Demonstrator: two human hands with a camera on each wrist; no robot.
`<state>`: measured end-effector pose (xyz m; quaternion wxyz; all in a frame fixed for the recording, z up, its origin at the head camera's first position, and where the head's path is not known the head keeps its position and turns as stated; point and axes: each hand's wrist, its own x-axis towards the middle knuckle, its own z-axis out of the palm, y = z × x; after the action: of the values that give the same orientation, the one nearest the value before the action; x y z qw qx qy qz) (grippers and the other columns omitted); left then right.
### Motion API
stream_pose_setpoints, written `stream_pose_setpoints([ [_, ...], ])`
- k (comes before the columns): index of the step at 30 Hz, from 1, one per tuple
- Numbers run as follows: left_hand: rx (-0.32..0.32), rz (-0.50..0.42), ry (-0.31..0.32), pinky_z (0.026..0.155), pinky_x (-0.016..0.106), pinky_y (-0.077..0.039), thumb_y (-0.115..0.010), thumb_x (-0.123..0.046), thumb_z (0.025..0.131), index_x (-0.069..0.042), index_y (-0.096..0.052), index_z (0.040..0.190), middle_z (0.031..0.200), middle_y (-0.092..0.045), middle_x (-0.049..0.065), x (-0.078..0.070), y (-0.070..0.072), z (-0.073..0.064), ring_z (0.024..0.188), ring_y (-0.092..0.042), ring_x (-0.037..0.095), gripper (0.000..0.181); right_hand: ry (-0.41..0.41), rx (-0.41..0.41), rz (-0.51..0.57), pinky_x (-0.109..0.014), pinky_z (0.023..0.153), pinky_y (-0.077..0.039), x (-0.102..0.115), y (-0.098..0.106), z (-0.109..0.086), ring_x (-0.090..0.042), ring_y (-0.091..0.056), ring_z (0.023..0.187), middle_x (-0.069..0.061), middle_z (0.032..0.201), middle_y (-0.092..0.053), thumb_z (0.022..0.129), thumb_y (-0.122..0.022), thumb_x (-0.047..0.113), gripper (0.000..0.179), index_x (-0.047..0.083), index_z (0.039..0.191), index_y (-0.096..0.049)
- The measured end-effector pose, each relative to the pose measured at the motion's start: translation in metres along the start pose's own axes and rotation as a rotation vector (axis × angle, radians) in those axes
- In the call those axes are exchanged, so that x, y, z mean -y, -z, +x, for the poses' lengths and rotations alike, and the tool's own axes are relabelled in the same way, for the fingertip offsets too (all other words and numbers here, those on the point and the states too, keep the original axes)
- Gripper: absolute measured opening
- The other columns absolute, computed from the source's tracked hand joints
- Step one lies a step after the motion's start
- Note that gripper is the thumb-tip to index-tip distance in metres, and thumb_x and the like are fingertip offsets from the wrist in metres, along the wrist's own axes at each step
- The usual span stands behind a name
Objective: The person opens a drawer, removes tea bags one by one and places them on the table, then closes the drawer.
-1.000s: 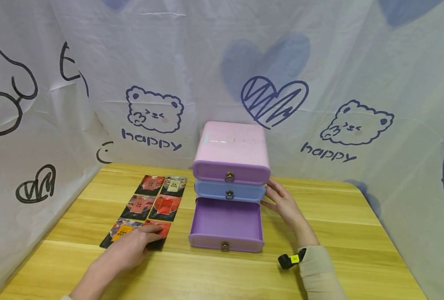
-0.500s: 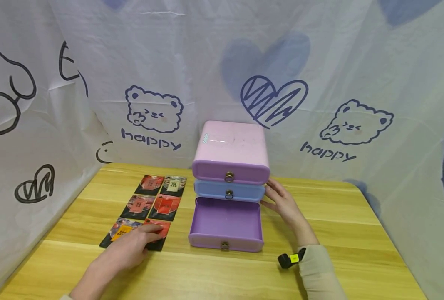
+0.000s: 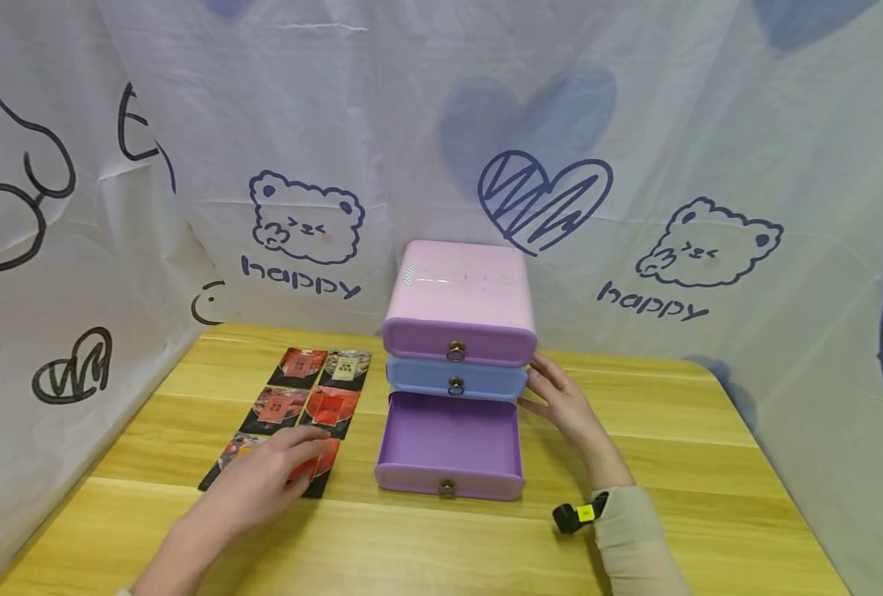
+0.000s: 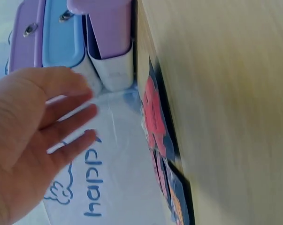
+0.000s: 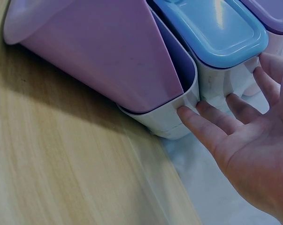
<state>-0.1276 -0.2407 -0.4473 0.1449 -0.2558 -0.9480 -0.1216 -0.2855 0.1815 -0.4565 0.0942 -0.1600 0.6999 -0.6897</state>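
Note:
A small stacked drawer unit (image 3: 463,285) with a pink top stands on the table, its bottom purple drawer (image 3: 452,434) pulled out with a bare floor. My right hand (image 3: 571,414) is at the unit's right side; in the right wrist view its spread fingertips (image 5: 188,112) touch the pale casing. To the left, several flat black-and-red sachets (image 3: 329,406) lie in two columns. My left hand (image 3: 266,476) is over the front row, fingers loosely bent, partly covering the front right sachet (image 3: 324,476). In the left wrist view nothing is between its fingers, which are apart from that sachet (image 4: 154,108).
The blue middle drawer (image 3: 456,379) and the purple top drawer (image 3: 419,341) are closed, each with a ring pull. A printed curtain (image 3: 426,124) hangs behind the wooden table (image 3: 426,546). A black wrist camera (image 3: 571,519) sits at my right sleeve.
My left hand has lifted off the front right sachet and shifted slightly up and forward. My right hand, the drawers and the sachets have stayed put.

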Motion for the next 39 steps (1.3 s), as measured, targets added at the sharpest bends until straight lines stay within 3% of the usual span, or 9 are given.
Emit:
stream_pose_setpoints([
  [4, -0.175, 0.036, -0.104, 0.076, 0.037, -0.061, -0.086, -0.004, 0.079, -0.013, -0.075, 0.116, 0.118, -0.070, 0.002, -0.010, -0.004, 0.010, 0.101, -0.070, 0.021, 0.040, 0.001, -0.001, 0.001, -0.052, 0.110, -0.048, 0.000, 0.001, 0.000, -0.043, -0.037, 0.147, -0.020, 0.167, -0.027, 0.112, -0.046, 0.023, 0.056, 0.005, 0.163, -0.029],
  [7, -0.263, 0.036, -0.194, 0.076, 0.037, -0.061, -0.086, -0.005, 0.077, -0.012, -0.075, 0.112, 0.111, -0.069, 0.000, -0.020, -0.009, 0.019, 0.094, -0.069, 0.018, 0.037, 0.001, -0.001, -0.002, -0.052, 0.110, -0.048, 0.000, 0.001, -0.001, -0.043, -0.037, 0.147, -0.020, 0.168, -0.027, 0.112, -0.045, 0.023, 0.056, 0.005, 0.163, -0.029],
  [15, -0.350, 0.013, -0.433, 0.078, 0.034, -0.059, -0.085, -0.008, 0.078, -0.010, -0.075, 0.109, 0.109, -0.070, 0.003, -0.047, -0.021, 0.046, 0.094, -0.068, 0.019, 0.033, 0.003, -0.001, -0.007, -0.052, 0.110, -0.047, 0.000, 0.001, -0.001, -0.043, -0.036, 0.148, -0.020, 0.168, -0.027, 0.112, -0.045, 0.023, 0.056, 0.005, 0.163, -0.028],
  [20, -0.354, 0.085, -0.545, 0.083, 0.030, -0.058, -0.076, -0.013, 0.088, -0.014, -0.074, 0.108, 0.109, -0.070, 0.000, -0.065, -0.030, 0.059, 0.096, -0.067, 0.016, 0.021, 0.005, 0.000, 0.002, -0.052, 0.110, -0.047, -0.002, 0.002, -0.001, -0.042, -0.036, 0.148, -0.019, 0.168, -0.027, 0.112, -0.045, 0.023, 0.057, 0.006, 0.164, -0.028],
  [26, -0.307, 0.308, -0.669, 0.076, 0.024, -0.052, -0.057, -0.021, 0.098, -0.018, -0.074, 0.111, 0.113, -0.069, -0.004, -0.085, -0.031, 0.072, 0.094, -0.063, 0.012, 0.022, 0.006, -0.001, 0.018, -0.052, 0.110, -0.047, -0.002, 0.002, -0.002, -0.041, -0.036, 0.148, -0.019, 0.168, -0.026, 0.112, -0.045, 0.023, 0.057, 0.005, 0.164, -0.027],
  [33, -0.208, 0.547, -0.780, 0.072, 0.023, -0.043, -0.060, -0.030, 0.098, -0.026, -0.072, 0.114, 0.115, -0.065, -0.011, -0.101, -0.038, 0.083, 0.093, -0.055, 0.010, 0.021, 0.010, 0.001, 0.013, -0.051, 0.110, -0.048, -0.001, 0.001, -0.002, -0.042, -0.036, 0.148, -0.019, 0.168, -0.027, 0.112, -0.045, 0.022, 0.057, 0.005, 0.163, -0.028],
  [39, -0.169, 0.611, -0.814, 0.071, 0.023, -0.042, -0.053, -0.032, 0.100, -0.028, -0.070, 0.111, 0.111, -0.063, -0.012, -0.111, -0.051, 0.089, 0.093, -0.054, 0.010, 0.020, 0.014, 0.007, 0.003, -0.052, 0.110, -0.047, -0.002, 0.001, 0.000, -0.042, -0.037, 0.148, -0.018, 0.168, -0.027, 0.112, -0.046, 0.024, 0.057, 0.006, 0.163, -0.028],
])
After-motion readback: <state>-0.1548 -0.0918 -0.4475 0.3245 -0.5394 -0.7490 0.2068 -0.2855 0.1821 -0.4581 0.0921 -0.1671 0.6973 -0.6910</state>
